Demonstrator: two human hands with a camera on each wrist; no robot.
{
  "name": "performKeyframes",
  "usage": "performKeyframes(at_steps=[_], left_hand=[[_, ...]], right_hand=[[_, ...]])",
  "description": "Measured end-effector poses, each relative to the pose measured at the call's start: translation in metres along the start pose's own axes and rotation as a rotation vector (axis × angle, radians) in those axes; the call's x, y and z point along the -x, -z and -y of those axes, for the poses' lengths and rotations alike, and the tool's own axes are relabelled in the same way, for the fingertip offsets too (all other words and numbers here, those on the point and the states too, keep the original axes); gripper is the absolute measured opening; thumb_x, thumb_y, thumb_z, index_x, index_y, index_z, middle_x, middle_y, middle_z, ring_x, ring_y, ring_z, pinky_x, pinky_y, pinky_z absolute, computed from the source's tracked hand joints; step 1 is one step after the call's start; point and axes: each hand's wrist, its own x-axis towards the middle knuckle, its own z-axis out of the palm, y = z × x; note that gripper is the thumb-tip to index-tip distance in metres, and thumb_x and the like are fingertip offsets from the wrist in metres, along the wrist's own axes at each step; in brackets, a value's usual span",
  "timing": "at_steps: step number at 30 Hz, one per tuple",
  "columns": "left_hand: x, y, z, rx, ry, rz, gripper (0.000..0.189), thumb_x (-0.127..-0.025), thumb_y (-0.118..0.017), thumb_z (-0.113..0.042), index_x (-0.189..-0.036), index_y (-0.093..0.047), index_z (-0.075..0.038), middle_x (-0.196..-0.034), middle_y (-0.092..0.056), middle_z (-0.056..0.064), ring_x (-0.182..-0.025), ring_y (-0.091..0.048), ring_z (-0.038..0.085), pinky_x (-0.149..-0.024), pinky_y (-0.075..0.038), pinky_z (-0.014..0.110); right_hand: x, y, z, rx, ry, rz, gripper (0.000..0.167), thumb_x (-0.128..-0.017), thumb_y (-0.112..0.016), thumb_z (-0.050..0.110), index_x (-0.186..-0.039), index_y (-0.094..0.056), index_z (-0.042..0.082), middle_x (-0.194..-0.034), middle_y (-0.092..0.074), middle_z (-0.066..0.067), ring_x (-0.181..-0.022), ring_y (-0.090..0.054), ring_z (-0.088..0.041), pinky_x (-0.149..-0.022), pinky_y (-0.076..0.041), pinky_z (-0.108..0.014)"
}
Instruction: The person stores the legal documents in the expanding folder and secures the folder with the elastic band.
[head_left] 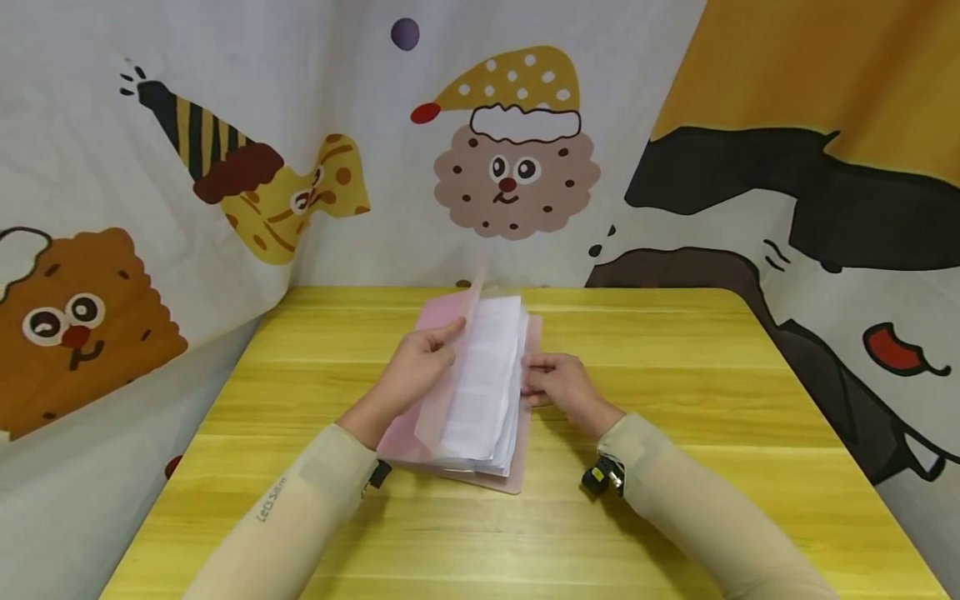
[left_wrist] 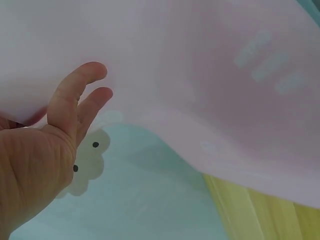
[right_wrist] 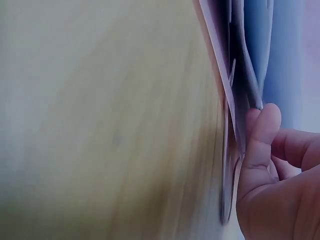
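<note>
A pink folder (head_left: 431,312) lies half open on the table, slightly tilted in the head view. Its translucent front cover (head_left: 433,414) stands raised, and a thick stack of white printed pages (head_left: 480,383) shows beneath. My left hand (head_left: 411,367) pinches the raised cover near its edge; in the left wrist view, two bent fingers of that hand (left_wrist: 65,120) show against the pink sheet (left_wrist: 200,90). On the opposite side, my right hand (head_left: 562,385) pinches the page edges, the thumb and fingertips (right_wrist: 270,117) closing on them in the right wrist view.
The yellow wood-grain table (head_left: 675,367) spreads around the folder. Behind it hangs a white curtain (head_left: 337,50) printed with cartoon biscuits. Small black devices (head_left: 596,479) are worn on both wrists, over pale sleeves (head_left: 697,508).
</note>
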Motion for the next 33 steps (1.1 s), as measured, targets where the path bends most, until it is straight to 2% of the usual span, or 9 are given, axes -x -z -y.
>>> performKeyframes(at_steps=[4,7,9,11,14,17,20,28,33], left_hand=[[-0.001,-0.003,-0.002,0.000,-0.014,0.055,0.061,-0.101,-0.054,-0.010,-0.162,-0.046,-0.014,-0.168,-0.047,0.002,-0.104,-0.058,0.023,-0.059,-0.042,0.023],[0.000,-0.006,-0.005,-0.006,-0.053,0.171,0.067,-0.106,-0.059,-0.024,-0.168,-0.034,-0.027,-0.173,-0.039,0.004,-0.123,-0.068,0.026,-0.085,-0.061,0.034],[0.002,-0.008,-0.006,-0.058,-0.086,0.238,0.072,-0.108,-0.061,-0.036,-0.171,-0.026,-0.034,-0.175,-0.035,0.005,-0.138,-0.063,0.034,-0.105,-0.059,0.048],[0.003,-0.008,-0.005,-0.173,-0.127,0.263,0.074,-0.108,-0.061,-0.043,-0.171,-0.025,-0.031,-0.173,-0.038,0.009,-0.143,-0.059,0.036,-0.117,-0.050,0.053],[0.004,-0.006,0.006,-0.480,-0.159,0.275,0.074,-0.106,-0.064,-0.043,-0.169,-0.034,-0.020,-0.170,-0.043,0.012,-0.147,-0.053,0.039,-0.124,-0.041,0.055],[0.005,-0.003,0.025,-0.784,-0.132,0.349,0.080,-0.101,-0.070,-0.046,-0.167,-0.038,-0.015,-0.172,-0.038,0.016,-0.156,-0.039,0.046,-0.129,-0.027,0.064],[0.008,0.000,0.046,-0.939,-0.071,0.422,0.089,-0.096,-0.072,-0.057,-0.169,-0.036,-0.018,-0.178,-0.023,0.016,-0.163,-0.013,0.053,-0.127,-0.012,0.076],[0.016,-0.023,0.074,-0.961,0.034,0.389,0.100,-0.094,-0.059,-0.077,-0.172,-0.024,-0.025,-0.180,-0.009,0.015,-0.163,-0.005,0.054,-0.125,-0.006,0.080],[0.020,-0.059,0.059,-1.060,0.071,0.304,0.109,-0.089,-0.056,-0.085,-0.170,-0.032,-0.016,-0.178,-0.022,0.020,-0.157,-0.026,0.060,-0.122,-0.030,0.075]], right_hand=[[0.005,0.020,-0.001,-0.011,0.007,-0.015,0.045,-0.103,-0.067,0.006,-0.145,-0.060,-0.008,-0.120,-0.076,-0.024,-0.086,-0.078,-0.015,-0.070,-0.064,-0.028],[0.010,0.039,0.000,-0.018,-0.001,-0.049,0.046,-0.105,-0.067,0.009,-0.147,-0.058,-0.007,-0.124,-0.075,-0.024,-0.089,-0.077,-0.014,-0.069,-0.063,-0.024],[0.012,0.050,0.001,-0.018,-0.012,-0.068,0.048,-0.106,-0.066,0.012,-0.149,-0.056,-0.007,-0.126,-0.074,-0.024,-0.090,-0.077,-0.013,-0.070,-0.063,-0.023],[0.014,0.060,0.002,-0.010,-0.025,-0.078,0.050,-0.107,-0.065,0.014,-0.151,-0.054,-0.006,-0.129,-0.073,-0.023,-0.091,-0.077,-0.012,-0.071,-0.063,-0.024],[0.016,0.073,0.001,0.027,-0.042,-0.060,0.053,-0.108,-0.063,0.018,-0.153,-0.052,-0.006,-0.133,-0.071,-0.024,-0.095,-0.076,-0.012,-0.076,-0.064,-0.026],[0.017,0.083,0.000,0.059,-0.066,-0.025,0.055,-0.109,-0.061,0.020,-0.155,-0.049,-0.007,-0.136,-0.069,-0.026,-0.100,-0.076,-0.016,-0.083,-0.065,-0.029],[0.018,0.090,0.000,0.086,-0.075,0.026,0.059,-0.109,-0.060,0.020,-0.157,-0.043,-0.010,-0.138,-0.067,-0.028,-0.105,-0.076,-0.019,-0.091,-0.064,-0.033],[0.009,0.100,-0.006,0.072,-0.081,0.088,0.060,-0.110,-0.059,0.020,-0.157,-0.041,-0.012,-0.133,-0.071,-0.021,-0.103,-0.076,-0.015,-0.092,-0.064,-0.031],[0.003,0.103,-0.008,0.021,-0.084,0.093,0.058,-0.110,-0.058,0.016,-0.157,-0.039,-0.014,-0.121,-0.076,-0.012,-0.097,-0.076,-0.012,-0.089,-0.064,-0.029]])
